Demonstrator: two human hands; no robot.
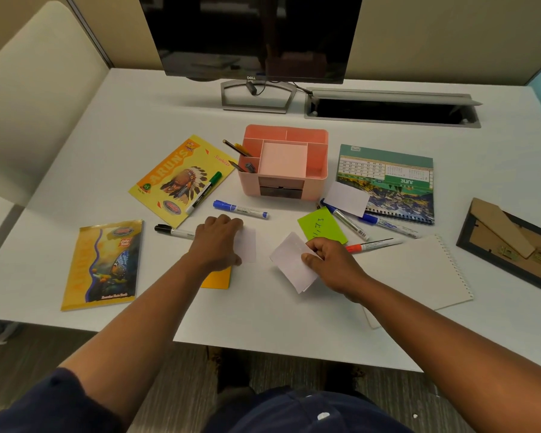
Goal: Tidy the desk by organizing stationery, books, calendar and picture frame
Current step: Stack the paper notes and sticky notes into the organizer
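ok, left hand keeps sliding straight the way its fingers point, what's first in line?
Probably the blue marker. The left hand lies flat on a white slip, fingers pointing away and slightly right; the marker lies across that line, with the pink organizer beyond.

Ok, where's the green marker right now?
In the head view, the green marker lies diagonally on the yellow Arun's book, left of the pink organizer and beyond the left hand.
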